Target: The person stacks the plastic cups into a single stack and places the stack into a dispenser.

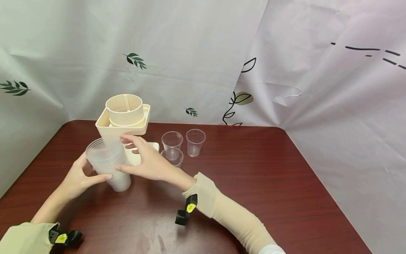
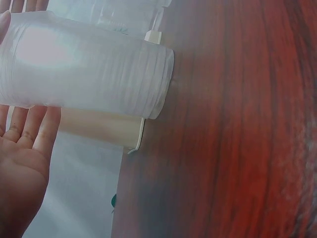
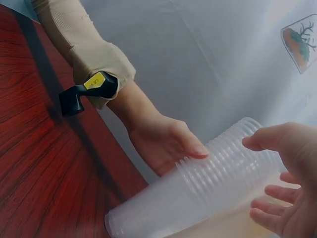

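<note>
Left hand (image 1: 76, 178) grips tilted stack of translucent plastic cups (image 1: 108, 157) near left edge of red-brown wood-grain table (image 1: 253, 190), likely steadying it; right hand (image 1: 146, 160) spread alongside, contact unclear.

Shows no readable text.
Bears marks too small to read on yellow labels (image 3: 94, 81) of black wrist cameras (image 3: 72, 102).

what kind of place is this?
Probably a makeshift recording booth: pale leaf-printed sheeting hangs behind and beside a reddish-brown wood-grain table, and a small black device sits at each wrist.
</note>
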Demonstrator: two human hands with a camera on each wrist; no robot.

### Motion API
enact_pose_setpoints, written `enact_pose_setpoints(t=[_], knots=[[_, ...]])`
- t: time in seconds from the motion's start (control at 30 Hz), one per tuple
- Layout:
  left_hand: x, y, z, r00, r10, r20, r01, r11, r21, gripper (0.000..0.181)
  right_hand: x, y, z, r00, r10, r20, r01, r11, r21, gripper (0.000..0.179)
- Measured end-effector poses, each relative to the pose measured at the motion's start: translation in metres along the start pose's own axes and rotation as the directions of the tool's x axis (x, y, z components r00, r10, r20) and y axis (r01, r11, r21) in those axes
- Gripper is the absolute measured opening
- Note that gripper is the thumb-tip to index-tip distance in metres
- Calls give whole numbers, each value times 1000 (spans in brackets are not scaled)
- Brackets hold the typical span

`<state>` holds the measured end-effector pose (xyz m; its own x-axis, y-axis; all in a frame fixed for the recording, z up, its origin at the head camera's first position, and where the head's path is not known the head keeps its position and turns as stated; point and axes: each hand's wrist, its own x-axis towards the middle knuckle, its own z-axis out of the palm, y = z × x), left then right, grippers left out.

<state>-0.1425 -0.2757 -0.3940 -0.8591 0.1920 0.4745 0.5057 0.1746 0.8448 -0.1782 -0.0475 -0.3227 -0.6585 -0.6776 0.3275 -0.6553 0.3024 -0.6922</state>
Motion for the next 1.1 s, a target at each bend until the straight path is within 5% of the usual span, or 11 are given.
enact_pose_setpoints(t=[0.37,1.1], knots=[[0,1,0,1000,-13,-3,13,999,50,91,-14,14,-14,991,-47,-128,55,996,64,56],[1,1,0,1000,-15,-9,15,998,54,89,-39,53,-61,956,-26,-293,40,998,39,42]])
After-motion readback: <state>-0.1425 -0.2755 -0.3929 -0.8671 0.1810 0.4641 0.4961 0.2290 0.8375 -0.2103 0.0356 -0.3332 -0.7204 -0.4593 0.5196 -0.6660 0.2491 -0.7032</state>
